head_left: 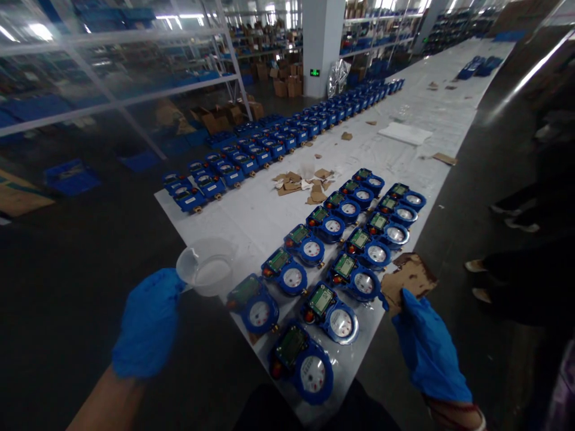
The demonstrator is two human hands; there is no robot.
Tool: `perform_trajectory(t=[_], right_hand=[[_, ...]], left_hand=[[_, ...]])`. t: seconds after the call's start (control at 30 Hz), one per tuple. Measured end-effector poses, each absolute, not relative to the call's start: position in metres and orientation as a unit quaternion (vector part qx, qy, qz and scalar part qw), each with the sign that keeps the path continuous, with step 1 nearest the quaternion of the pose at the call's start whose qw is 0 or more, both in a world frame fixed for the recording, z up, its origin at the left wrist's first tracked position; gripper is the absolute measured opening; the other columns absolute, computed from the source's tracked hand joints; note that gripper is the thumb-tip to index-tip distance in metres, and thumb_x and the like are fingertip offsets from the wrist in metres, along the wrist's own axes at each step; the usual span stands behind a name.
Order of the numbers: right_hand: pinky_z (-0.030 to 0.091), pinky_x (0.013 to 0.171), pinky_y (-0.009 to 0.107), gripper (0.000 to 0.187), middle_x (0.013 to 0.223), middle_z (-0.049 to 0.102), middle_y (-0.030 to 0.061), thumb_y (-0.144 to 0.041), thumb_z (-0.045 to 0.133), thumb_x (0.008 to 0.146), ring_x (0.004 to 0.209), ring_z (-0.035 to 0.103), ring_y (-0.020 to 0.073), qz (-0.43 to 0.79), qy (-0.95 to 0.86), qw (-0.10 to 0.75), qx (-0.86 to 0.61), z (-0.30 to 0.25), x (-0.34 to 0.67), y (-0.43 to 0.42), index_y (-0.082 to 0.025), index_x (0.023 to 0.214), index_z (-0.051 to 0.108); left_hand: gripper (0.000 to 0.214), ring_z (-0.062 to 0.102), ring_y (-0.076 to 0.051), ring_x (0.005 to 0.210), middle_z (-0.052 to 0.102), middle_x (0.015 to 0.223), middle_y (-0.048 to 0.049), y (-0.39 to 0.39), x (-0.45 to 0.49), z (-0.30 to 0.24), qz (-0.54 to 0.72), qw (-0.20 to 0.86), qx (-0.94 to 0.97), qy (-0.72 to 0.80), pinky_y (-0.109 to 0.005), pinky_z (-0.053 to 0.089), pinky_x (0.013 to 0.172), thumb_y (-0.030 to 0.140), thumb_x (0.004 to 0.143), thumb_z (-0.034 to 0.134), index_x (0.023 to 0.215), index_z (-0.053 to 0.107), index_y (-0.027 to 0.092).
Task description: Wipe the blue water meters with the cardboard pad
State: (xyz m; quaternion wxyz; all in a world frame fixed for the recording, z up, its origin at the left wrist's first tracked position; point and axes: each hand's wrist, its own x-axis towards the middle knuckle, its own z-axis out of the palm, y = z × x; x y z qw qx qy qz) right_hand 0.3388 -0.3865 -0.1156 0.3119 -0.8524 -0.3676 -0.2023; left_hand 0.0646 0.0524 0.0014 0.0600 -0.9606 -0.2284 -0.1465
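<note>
left hand (148, 323) grips one clear plastic cup (207, 265), mouth upward; right hand (426, 350) pinches one cardboard scrap (411, 276) beside two rows of blue meters (332, 314) running away along the white counter (251, 218).

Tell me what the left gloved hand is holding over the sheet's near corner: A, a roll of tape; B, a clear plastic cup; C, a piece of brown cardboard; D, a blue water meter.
B: the left hand in a blue glove grips a clear plastic cup beside the nearest water meters, while the piece of cardboard is in the right hand.
</note>
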Motion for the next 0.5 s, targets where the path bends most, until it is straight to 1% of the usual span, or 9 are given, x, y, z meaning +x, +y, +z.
perform_trajectory(t=[0.07, 0.13, 0.2, 0.23, 0.3, 0.37, 0.43, 0.5], right_hand=[[0.06, 0.085, 0.051, 0.053, 0.126, 0.067, 0.0191, -0.026, 0.056, 0.095, 0.106, 0.069, 0.0372, -0.188, -0.37, 0.341, -0.844, -0.112, 0.335, -0.385, -0.017, 0.146, 0.046], [0.06, 0.089, 0.051, 0.058, 0.131, 0.066, 0.0126, -0.025, 0.058, 0.094, 0.111, 0.067, 0.0353, -0.154, -0.357, 0.384, -0.837, -0.109, 0.33, -0.381, -0.028, 0.149, 0.043], [0.057, 0.096, 0.052, 0.06, 0.139, 0.062, 0.0067, -0.025, 0.061, 0.092, 0.119, 0.064, 0.0346, -0.106, -0.329, 0.443, -0.827, -0.107, 0.327, -0.375, -0.037, 0.148, 0.043], [0.056, 0.098, 0.052, 0.06, 0.142, 0.06, 0.0048, -0.025, 0.063, 0.091, 0.122, 0.062, 0.0345, -0.085, -0.314, 0.469, -0.821, -0.108, 0.326, -0.371, -0.039, 0.147, 0.045], [0.056, 0.101, 0.053, 0.06, 0.145, 0.057, 0.0033, -0.024, 0.065, 0.09, 0.124, 0.061, 0.0344, -0.059, -0.294, 0.509, -0.807, -0.11, 0.325, -0.364, -0.04, 0.144, 0.048], [0.057, 0.101, 0.051, 0.055, 0.144, 0.059, 0.0039, -0.024, 0.065, 0.089, 0.121, 0.064, 0.0333, -0.033, -0.278, 0.549, -0.788, -0.114, 0.326, -0.357, -0.037, 0.141, 0.053], [0.058, 0.1, 0.049, 0.048, 0.142, 0.061, 0.0049, -0.027, 0.063, 0.09, 0.12, 0.065, 0.0326, 0.019, -0.239, 0.6, -0.763, -0.118, 0.327, -0.353, -0.035, 0.138, 0.056], [0.059, 0.098, 0.049, 0.046, 0.142, 0.061, 0.005, -0.034, 0.066, 0.088, 0.122, 0.063, 0.0335, 0.057, -0.199, 0.622, -0.755, -0.121, 0.328, -0.349, -0.034, 0.134, 0.059]], left_hand=[[0.026, 0.059, -0.026, 0.09, 0.061, 0.093, -0.0103, 0.056, 0.072, 0.003, -0.144, 0.056, -0.961, -0.229, -0.04, 0.048, 0.084, 0.014, 0.094, 0.032, 0.092, 0.057, 0.016], [0.024, 0.059, -0.026, 0.091, 0.06, 0.093, -0.0095, 0.059, 0.077, 0.004, -0.134, 0.044, -0.959, -0.247, -0.041, 0.048, 0.087, 0.017, 0.095, 0.031, 0.088, 0.055, 0.017], [0.024, 0.058, -0.026, 0.093, 0.059, 0.095, -0.0088, 0.061, 0.081, 0.006, -0.118, 0.037, -0.955, -0.271, -0.041, 0.048, 0.091, 0.018, 0.095, 0.03, 0.09, 0.053, 0.019], [0.024, 0.058, -0.026, 0.095, 0.059, 0.097, -0.0089, 0.061, 0.083, 0.007, -0.111, 0.036, -0.953, -0.28, -0.042, 0.048, 0.093, 0.018, 0.095, 0.029, 0.092, 0.053, 0.019], [0.024, 0.057, -0.027, 0.098, 0.058, 0.099, -0.0097, 0.062, 0.087, 0.01, -0.101, 0.027, -0.951, -0.29, -0.044, 0.047, 0.095, 0.019, 0.095, 0.028, 0.093, 0.052, 0.019], [0.024, 0.057, -0.026, 0.098, 0.057, 0.098, -0.0095, 0.064, 0.091, 0.013, -0.101, 0.002, -0.952, -0.289, -0.045, 0.046, 0.096, 0.021, 0.096, 0.028, 0.09, 0.051, 0.019], [0.023, 0.056, -0.024, 0.094, 0.057, 0.094, -0.0075, 0.067, 0.096, 0.013, -0.103, -0.033, -0.951, -0.289, -0.044, 0.047, 0.095, 0.021, 0.095, 0.029, 0.088, 0.051, 0.02], [0.023, 0.056, -0.023, 0.092, 0.059, 0.094, -0.0074, 0.073, 0.097, 0.009, -0.1, -0.06, -0.948, -0.296, -0.044, 0.048, 0.095, 0.019, 0.093, 0.03, 0.088, 0.053, 0.019]])
